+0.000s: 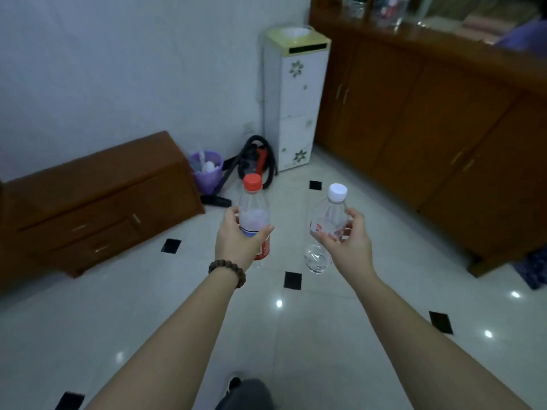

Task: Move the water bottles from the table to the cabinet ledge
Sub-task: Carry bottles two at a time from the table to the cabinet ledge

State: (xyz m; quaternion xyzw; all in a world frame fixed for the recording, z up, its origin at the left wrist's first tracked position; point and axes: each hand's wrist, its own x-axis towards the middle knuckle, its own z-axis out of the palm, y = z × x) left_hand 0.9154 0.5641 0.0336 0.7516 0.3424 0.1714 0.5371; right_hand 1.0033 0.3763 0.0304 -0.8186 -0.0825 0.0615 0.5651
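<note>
My left hand point(236, 244) grips a clear bottle with a red cap point(254, 208) round its middle, holding it upright above the tiled floor. My right hand point(346, 241) grips a clear bottle with a white cap point(330, 214), which leans slightly to the right. Both arms reach forward at about chest height. The tall wooden cabinet point(414, 113) with its ledge point(444, 45) runs along the right side, ahead of the right hand. No table is in sight.
A low wooden drawer unit point(97, 202) stands on the left against the wall. A purple waste basket point(207, 170), a vacuum cleaner point(254, 161) and a white water dispenser stand point(296, 99) fill the far corner. Glossy tiled floor point(296, 335) lies underfoot.
</note>
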